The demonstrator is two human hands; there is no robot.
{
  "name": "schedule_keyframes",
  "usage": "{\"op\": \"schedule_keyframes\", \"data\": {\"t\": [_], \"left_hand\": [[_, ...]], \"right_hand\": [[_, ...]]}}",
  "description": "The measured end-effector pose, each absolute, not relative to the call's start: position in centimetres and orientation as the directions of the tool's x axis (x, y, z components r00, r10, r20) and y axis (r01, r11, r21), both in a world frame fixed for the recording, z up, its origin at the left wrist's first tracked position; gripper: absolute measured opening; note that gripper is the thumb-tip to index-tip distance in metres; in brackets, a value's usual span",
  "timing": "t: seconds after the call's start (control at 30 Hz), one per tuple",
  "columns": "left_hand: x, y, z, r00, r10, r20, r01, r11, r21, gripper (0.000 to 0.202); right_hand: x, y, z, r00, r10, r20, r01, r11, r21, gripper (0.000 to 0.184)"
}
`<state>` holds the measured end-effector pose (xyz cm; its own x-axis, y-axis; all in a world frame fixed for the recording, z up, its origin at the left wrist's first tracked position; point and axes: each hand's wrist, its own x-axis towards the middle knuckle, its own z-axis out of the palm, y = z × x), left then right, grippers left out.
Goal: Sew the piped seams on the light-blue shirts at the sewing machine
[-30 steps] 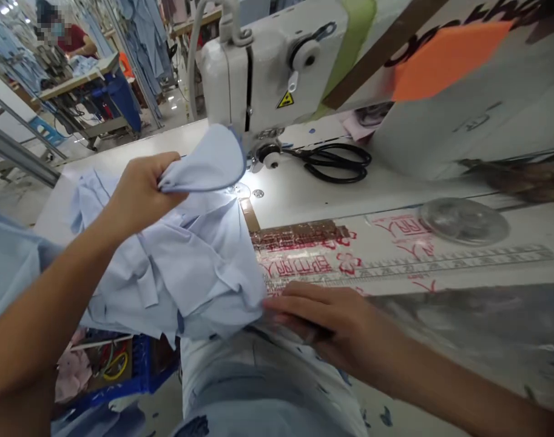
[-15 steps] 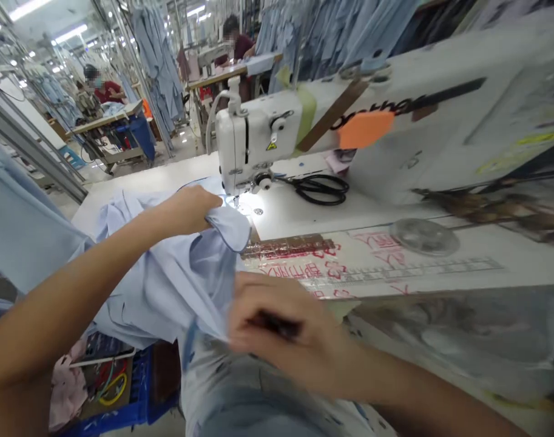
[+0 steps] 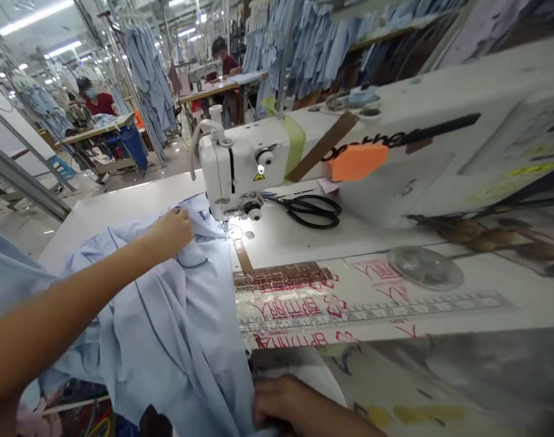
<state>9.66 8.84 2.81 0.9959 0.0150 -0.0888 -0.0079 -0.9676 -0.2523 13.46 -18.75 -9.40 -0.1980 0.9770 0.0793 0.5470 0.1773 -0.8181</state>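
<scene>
1. Hands: the two hands are well apart. The left hand (image 3: 172, 233) rests on top of the pale blue garment (image 3: 167, 328), its fingers (image 3: 179, 215) laid on the cloth close to the machine. The right hand (image 3: 288, 403) sits low at the near edge of the view, fingers curled at the garment's edge beside a white fabric piece (image 3: 299, 367). Whether either hand is gripping cannot be determined.

2. Change: the left hand has moved forward, and the raised fold it held up a moment ago has been let down. The cloth now lies flatter, with a dark piped seam (image 3: 156, 325) showing. The right hand has dropped lower and nearer the body.

3. Garment position: the bulk lies on the left of the white sewing table (image 3: 117, 209) and falls over its near edge. Its far part reaches the front of the machine.

4. Machine: the sewing machine head (image 3: 240, 164) stands over the lit presser foot (image 3: 225, 223). Whether cloth lies under the foot cannot be confirmed.

5. Surroundings: black-handled scissors (image 3: 310, 211) lie to the right of the machine, with a printed ruler strip (image 3: 372, 318) set in the table. Two co-workers (image 3: 99, 103) (image 3: 222, 57) sit at separate stations beyond.
</scene>
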Motion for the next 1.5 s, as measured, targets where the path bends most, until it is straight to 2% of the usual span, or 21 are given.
{"op": "schedule_keyframes", "data": {"t": [0.03,0.1,0.13,0.17,0.3,0.4,0.5,0.6,0.7,0.8,0.9,1.0,1.17,1.33,1.5], "left_hand": [[8.9,7.3,2.8,0.995,-0.051,-0.088,-0.072,-0.964,-0.255,0.016],[6.7,3.4,1.8,0.922,-0.385,0.036,-0.371,-0.907,-0.199,0.016],[5.5,1.6,0.8,0.87,-0.488,0.069,-0.473,-0.867,-0.158,0.017],[4.4,0.2,-0.3,0.851,-0.512,0.119,-0.495,-0.857,-0.147,0.019],[1.9,-1.7,-4.1,0.862,-0.431,0.268,-0.416,-0.902,-0.112,0.009],[2.0,-0.8,-4.7,0.87,-0.383,0.311,-0.376,-0.923,-0.087,0.017],[2.0,-0.2,-4.2,0.848,-0.412,0.335,-0.412,-0.908,-0.074,0.015],[1.7,0.0,-4.1,0.829,-0.443,0.342,-0.431,-0.895,-0.114,0.007],[1.6,0.1,-4.7,0.831,-0.456,0.319,-0.415,-0.89,-0.19,0.004],[1.7,0.0,-5.3,0.842,-0.441,0.311,-0.393,-0.896,-0.209,0.006],[2.1,-0.2,-5.4,0.874,-0.399,0.278,-0.361,-0.915,-0.178,0.013],[2.4,0.0,-4.6,0.881,-0.386,0.274,-0.355,-0.922,-0.155,0.017],[2.7,1.0,-2.5,0.829,-0.455,0.325,-0.415,-0.89,-0.188,0.007],[2.9,1.0,-3.5,0.832,-0.488,0.266,-0.445,-0.871,-0.208,0.007],[2.7,0.6,-4.9,0.843,-0.45,0.294,-0.419,-0.893,-0.168,0.008]], "right_hand": [[13.5,-18.4,-9.6,-0.194,0.98,0.051,0.509,0.145,-0.849,0.018],[14.5,-18.2,-9.4,-0.143,0.989,0.037,0.489,0.103,-0.866,0.022],[15.3,-18.5,-9.1,-0.108,0.994,0.032,0.491,0.082,-0.867,0.026],[16.2,-18.9,-8.6,-0.086,0.996,0.025,0.501,0.065,-0.863,0.03],[18.3,-20.3,-7.2,-0.082,0.997,-0.015,0.502,0.028,-0.864,0.04],[17.7,-20.3,-6.6,-0.058,0.998,-0.01,0.506,0.021,-0.862,0.041],[17.1,-19.8,-5.8,-0.075,0.997,-0.024,0.534,0.02,-0.846,0.037],[17.7,-19.3,-5.0,-0.077,0.997,0.013,0.608,0.057,-0.792,0.048],[19.5,-18.3,-4.7,-0.052,0.979,0.195,0.768,0.164,-0.619,0.049],[21.2,-16.0,-5.0,-0.072,0.926,0.37,0.924,0.202,-0.325,0.039],[22.3,-13.0,-5.4,-0.21,0.893,0.397,0.962,0.261,-0.079,0.033],[23.2,-10.4,-6.0,-0.351,0.864,0.362,0.933,0.356,0.055,0.032],[24.6,-8.7,-7.0,-0.396,0.872,0.289,0.913,0.408,0.019,0.051],[25.3,-8.4,-7.4,-0.339,0.865,0.37,0.929,0.37,-0.014,0.036],[25.4,-8.1,-7.5,-0.425,0.829,0.364,0.888,0.459,-0.009,0.033]]}}
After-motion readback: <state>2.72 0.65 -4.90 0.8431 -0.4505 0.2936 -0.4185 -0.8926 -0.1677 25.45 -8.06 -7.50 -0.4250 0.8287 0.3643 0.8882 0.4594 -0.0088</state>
